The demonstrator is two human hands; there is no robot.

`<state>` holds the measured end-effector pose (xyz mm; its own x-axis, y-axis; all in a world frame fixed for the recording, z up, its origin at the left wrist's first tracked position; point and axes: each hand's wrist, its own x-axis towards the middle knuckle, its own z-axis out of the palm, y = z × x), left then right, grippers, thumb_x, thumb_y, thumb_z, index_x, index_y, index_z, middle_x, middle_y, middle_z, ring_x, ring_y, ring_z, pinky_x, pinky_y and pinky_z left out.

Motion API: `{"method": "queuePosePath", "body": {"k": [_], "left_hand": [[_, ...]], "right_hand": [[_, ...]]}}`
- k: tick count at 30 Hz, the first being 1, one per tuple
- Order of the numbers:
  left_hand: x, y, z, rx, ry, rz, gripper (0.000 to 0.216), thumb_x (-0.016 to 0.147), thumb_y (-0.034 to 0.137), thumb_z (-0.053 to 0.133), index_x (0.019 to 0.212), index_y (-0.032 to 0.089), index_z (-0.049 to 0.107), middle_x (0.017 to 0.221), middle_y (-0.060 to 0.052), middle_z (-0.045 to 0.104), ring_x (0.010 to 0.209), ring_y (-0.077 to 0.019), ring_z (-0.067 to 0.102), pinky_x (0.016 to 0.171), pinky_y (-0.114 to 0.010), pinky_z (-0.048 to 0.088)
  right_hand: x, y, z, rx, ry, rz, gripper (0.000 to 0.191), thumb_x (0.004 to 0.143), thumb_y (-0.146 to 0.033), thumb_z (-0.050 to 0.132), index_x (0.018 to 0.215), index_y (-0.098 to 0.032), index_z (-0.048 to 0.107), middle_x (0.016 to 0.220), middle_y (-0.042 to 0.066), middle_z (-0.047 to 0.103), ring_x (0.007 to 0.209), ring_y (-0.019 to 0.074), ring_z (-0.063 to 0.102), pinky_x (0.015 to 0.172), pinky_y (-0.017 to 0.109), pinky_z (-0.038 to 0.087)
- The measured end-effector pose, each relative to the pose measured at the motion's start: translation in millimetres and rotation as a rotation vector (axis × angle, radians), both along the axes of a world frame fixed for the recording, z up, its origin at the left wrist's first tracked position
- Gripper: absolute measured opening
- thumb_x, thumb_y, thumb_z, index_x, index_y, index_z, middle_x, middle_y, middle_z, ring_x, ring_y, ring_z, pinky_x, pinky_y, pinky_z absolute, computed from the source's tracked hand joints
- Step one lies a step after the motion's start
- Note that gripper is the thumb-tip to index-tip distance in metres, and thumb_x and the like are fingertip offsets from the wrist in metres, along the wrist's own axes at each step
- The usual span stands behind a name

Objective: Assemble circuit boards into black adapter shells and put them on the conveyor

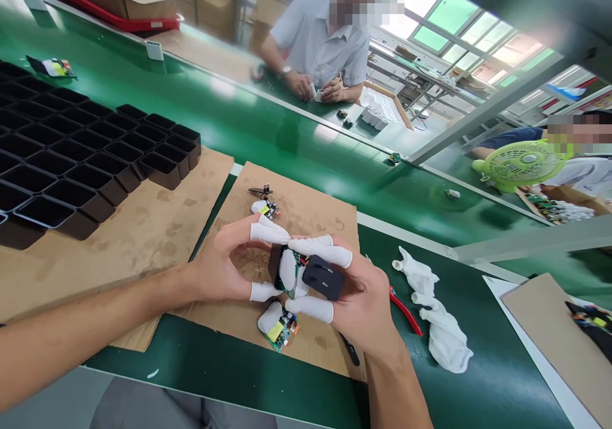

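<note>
"White finger cots [268, 230] cover the fingertips: two visible on the left hand [227, 263], three on the right hand [361, 289]. What's gripped?"

"Left thumb and finger pinch a black casing [275, 264] by its edges. The right fingers are closed around a black plug cap [324, 277]. Between them sits one circuit board [287, 269]."

"So all three pieces are together above the cardboard sheet [310, 193]. Counts around them?"

"Two spare boards: one below the hands [278, 327], one above them [266, 208], beside a small black part [261, 191]. One black pen-like tool [351, 350], one red-handled tool [406, 312], its head hidden, and two crumpled white lumps [447, 338]."

"And the black open-topped cases [102, 203]?"

"Dozens, in rows on a second cardboard sheet [167, 231]; the edge cuts them off, so no exact count."

"Surface and room?"

"Glossy green bench [205, 352]. Across it, a person in a pale shirt [306, 30] handles a small white piece; at far right, another sits behind one lime-green fan [526, 161]. Windows [452, 14] beyond."

"And the held piece itself?"

"Matt black outside, two slot-like marks on the cap; the board is green with a smooth white blob."
</note>
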<state>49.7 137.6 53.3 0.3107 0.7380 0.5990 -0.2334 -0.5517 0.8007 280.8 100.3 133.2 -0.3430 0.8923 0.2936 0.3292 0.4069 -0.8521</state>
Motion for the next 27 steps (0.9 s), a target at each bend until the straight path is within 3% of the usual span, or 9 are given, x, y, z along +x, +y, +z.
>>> {"method": "queuePosePath", "body": {"k": [8,14,18,27], "left_hand": [[2.2,0.3,-1.8,0.008,-0.023,-0.003,0.063,0.075,0.009,0.096,0.133,0.025,0.076,0.121,-0.01,0.077,0.111,-0.0256,0.077,0.093,-0.037,0.074],[3.0,-0.6,-5.3,-0.034,-0.035,0.014,0.062,0.075,0.011,0.098,0.13,0.025,0.077,0.123,-0.01,0.077,0.112,-0.0251,0.077,0.091,-0.036,0.074],[3.4,-0.9,-5.0,-0.026,-0.023,0.028,0.061,0.073,0.012,0.1,0.129,0.026,0.077,0.121,-0.009,0.079,0.113,-0.0258,0.076,0.09,-0.036,0.074],[2.4,0.6,-5.8,-0.001,-0.006,0.005,0.065,0.075,0.014,0.097,0.135,0.031,0.077,0.121,-0.009,0.078,0.11,-0.0297,0.077,0.09,-0.045,0.076]], "right_hand": [[-1.7,0.5,-0.7,-0.001,0.016,0.015,0.062,0.076,-0.037,0.108,0.133,-0.038,0.085,0.113,0.006,0.083,0.096,0.0265,0.08,0.095,0.045,0.069],[7.1,-0.7,5.2,0.008,0.171,0.01,0.062,0.076,-0.033,0.109,0.133,-0.041,0.085,0.119,0.005,0.084,0.101,0.0277,0.081,0.089,0.043,0.069],[12.2,-0.2,8.7,-0.014,0.204,0.018,0.065,0.072,-0.036,0.11,0.132,-0.04,0.086,0.117,0.006,0.084,0.095,0.0281,0.081,0.079,0.042,0.069],[4.2,-2.5,5.2,-0.037,0.09,0.008,0.064,0.073,-0.032,0.11,0.132,-0.037,0.085,0.107,0.004,0.081,0.098,0.0285,0.079,0.089,0.046,0.067]]}}
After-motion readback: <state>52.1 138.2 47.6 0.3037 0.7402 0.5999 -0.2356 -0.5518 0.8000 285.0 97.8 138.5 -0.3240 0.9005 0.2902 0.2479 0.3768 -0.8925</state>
